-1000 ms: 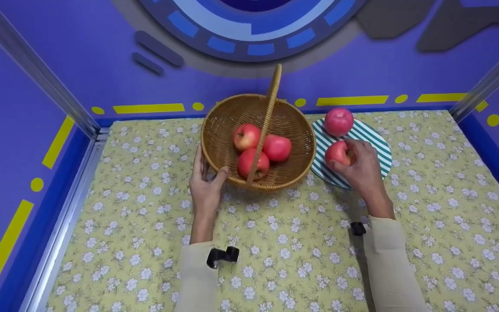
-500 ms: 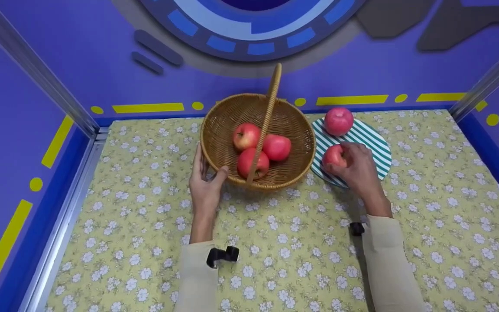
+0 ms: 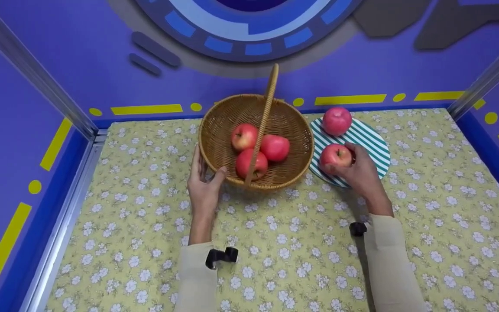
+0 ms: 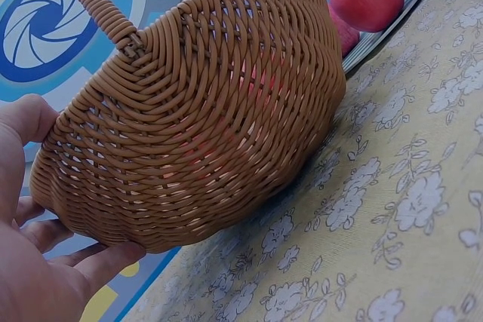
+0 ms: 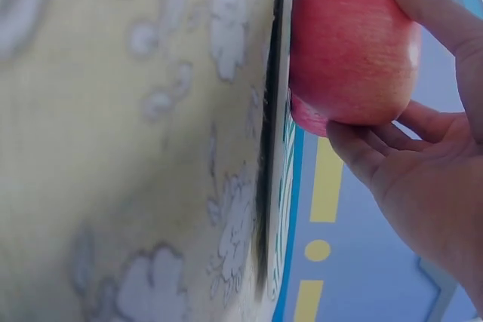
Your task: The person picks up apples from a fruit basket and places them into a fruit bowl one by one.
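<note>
My left hand (image 3: 205, 190) holds the wicker basket (image 3: 215, 121) at its front left, thumb at the rim and fingers along the outer wall. Inside the basket lie three red apples: a yellowish-red one (image 3: 244, 136), a pinker one (image 3: 275, 147) and one at the front (image 3: 249, 162), partly behind the handle. On the green-and-white striped plate (image 3: 375, 147), my right hand (image 3: 362, 171) has thumb and fingers around an apple (image 5: 355, 50), whose stem end faces up in the head view. Another apple (image 3: 337, 121) sits behind it on the plate.
The basket's arched handle (image 3: 267, 108) rises high above the rim. A floral yellow cloth (image 3: 284, 255) covers the table. Blue panels (image 3: 72, 52) close in the back and both sides, with metal posts (image 3: 59, 91) at the corners.
The apple in my right hand has moved slightly left and toward me, and it has turned so its stem shows. My left hand and the basket have stayed nearly still.
</note>
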